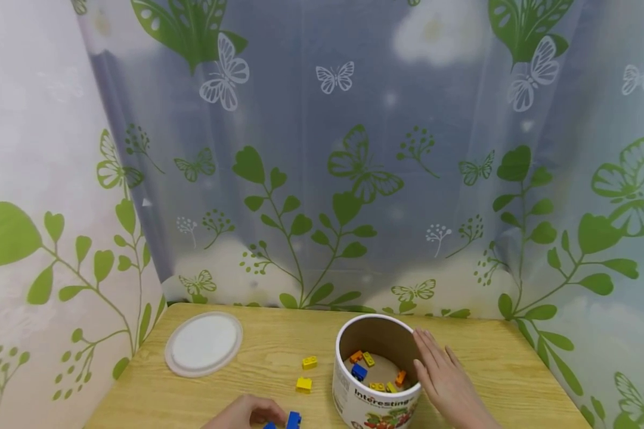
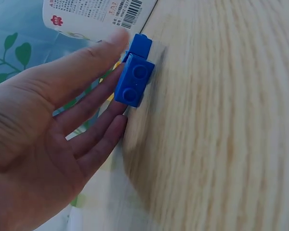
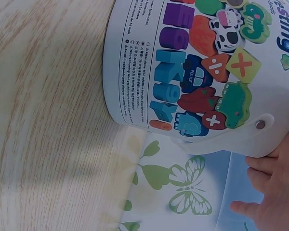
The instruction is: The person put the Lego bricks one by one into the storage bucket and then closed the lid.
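Two blue building bricks, a nearer one (image 2: 134,80) and one just behind it (image 2: 141,45), are on the wooden table. Around them is my left hand (image 1: 245,412), its thumb and fingers spread loosely on either side; whether the fingertips touch the bricks is hard to tell. To the right stands a white printed bucket (image 1: 346,387) with orange, yellow and blue bricks on its bottom. My right hand (image 1: 448,378) rests against the bucket's right rim with straight fingers. Two yellow bricks, one farther (image 1: 309,362) and one nearer (image 1: 303,385), lie left of the bucket.
A round white lid (image 1: 204,342) lies flat at the table's back left. Behind and beside the wooden table (image 1: 268,333) hangs a curtain (image 1: 322,238) printed with leaves and butterflies. The bucket has a white handle (image 3: 226,139) on its side.
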The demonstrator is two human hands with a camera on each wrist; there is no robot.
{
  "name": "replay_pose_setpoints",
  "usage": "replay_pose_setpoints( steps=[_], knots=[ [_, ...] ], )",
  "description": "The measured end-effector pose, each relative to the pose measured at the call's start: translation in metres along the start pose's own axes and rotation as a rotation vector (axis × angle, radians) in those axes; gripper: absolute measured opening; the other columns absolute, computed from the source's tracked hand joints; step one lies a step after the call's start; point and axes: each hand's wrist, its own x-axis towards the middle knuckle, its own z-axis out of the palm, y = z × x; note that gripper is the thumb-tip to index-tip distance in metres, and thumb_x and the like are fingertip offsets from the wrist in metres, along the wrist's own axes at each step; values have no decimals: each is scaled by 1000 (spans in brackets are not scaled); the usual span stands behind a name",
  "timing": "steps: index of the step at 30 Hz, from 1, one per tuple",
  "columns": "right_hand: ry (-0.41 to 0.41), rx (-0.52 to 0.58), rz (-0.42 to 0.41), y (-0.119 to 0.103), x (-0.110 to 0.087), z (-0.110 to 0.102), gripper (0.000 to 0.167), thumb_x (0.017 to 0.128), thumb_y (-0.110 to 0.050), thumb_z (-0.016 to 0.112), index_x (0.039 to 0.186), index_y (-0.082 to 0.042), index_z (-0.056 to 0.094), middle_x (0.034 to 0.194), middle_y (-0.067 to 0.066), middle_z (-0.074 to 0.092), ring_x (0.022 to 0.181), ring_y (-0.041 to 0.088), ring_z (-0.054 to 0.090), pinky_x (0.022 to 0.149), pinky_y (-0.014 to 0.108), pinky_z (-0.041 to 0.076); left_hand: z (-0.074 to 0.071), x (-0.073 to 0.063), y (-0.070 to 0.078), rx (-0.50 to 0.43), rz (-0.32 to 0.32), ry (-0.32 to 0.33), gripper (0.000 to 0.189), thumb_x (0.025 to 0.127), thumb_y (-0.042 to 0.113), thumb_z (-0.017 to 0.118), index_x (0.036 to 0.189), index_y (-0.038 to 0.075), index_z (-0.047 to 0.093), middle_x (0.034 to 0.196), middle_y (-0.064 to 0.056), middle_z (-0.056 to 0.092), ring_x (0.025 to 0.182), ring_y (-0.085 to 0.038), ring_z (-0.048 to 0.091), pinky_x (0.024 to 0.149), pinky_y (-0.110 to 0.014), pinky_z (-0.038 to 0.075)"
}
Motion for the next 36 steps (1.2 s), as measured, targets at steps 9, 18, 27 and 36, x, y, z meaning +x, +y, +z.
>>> replay_pose_setpoints(
  steps=[9, 18, 27, 36],
  knots=[
    [-37, 24, 16, -2, 1, -3, 52, 108, -28, 47, 154, -3, 41, 159, 14, 40, 144, 35, 39, 112, 65, 34, 7, -6, 19, 47, 36, -5, 15, 93, 22, 74, 105, 13, 78, 100, 3, 75, 93, -9, 67, 83, -19, 53],
    [-46, 19, 15, -1, 1, -3, 52, 109, -29, 46, 154, -2, 41, 158, 15, 41, 144, 35, 39, 112, 67, 34, 4, -4, 21, 81, -19, 67, 15, 91, 20, 76, 103, 12, 77, 98, 3, 75, 89, -10, 67, 77, -25, 56],
    [-17, -2, -1, -1, 1, -3, 52, 107, -25, 51, 153, -3, 43, 157, 15, 43, 142, 36, 42, 110, 65, 37, -4, 0, 32, 182, -41, 173, 19, 92, 19, 76, 108, 10, 76, 104, 0, 74, 94, -12, 67, 81, -34, 60],
    [-25, -16, -1, -1, 1, -4, 52, 107, -25, 50, 153, -2, 43, 158, 15, 42, 144, 34, 41, 112, 64, 35, -13, 3, 50, 272, 15, 324, 19, 90, 18, 78, 107, 9, 76, 105, -5, 74, 92, -17, 68, 76, -31, 60]
  ],
)
